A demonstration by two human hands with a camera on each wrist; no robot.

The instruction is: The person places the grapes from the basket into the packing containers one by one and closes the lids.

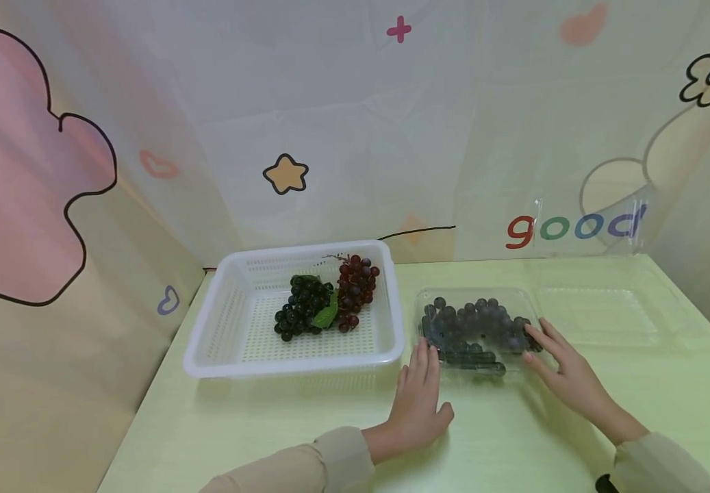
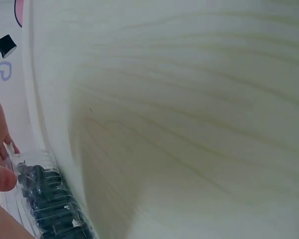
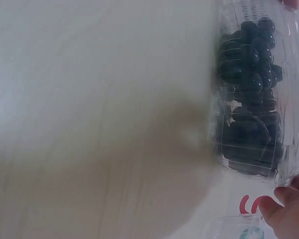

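Note:
Dark purple-black grapes (image 1: pixel 468 318) lie inside a clear plastic box (image 1: pixel 515 299) standing on the table. My left hand (image 1: pixel 417 404) is at the box's front left corner, with fingers straight and close together and the thumb held apart. At the right side my right hand (image 1: pixel 567 373) touches the box's edge, its fingers loosely spread and the thumb by the front right corner. In the left wrist view the left thumb (image 2: pixel 2 178) shows beside the box. The right wrist view has the right fingertips (image 3: pixel 271 209) at the box's end.
A white plastic basket (image 1: pixel 231 370) stands to the left, holding a dark green-black grape bunch (image 1: pixel 299 305) with a leaf and a red grape bunch (image 1: pixel 355 291). Behind the right hand lies another clear plastic piece (image 1: pixel 601 315). A printed cloth backdrop (image 1: pixel 342 123) rises behind the table.

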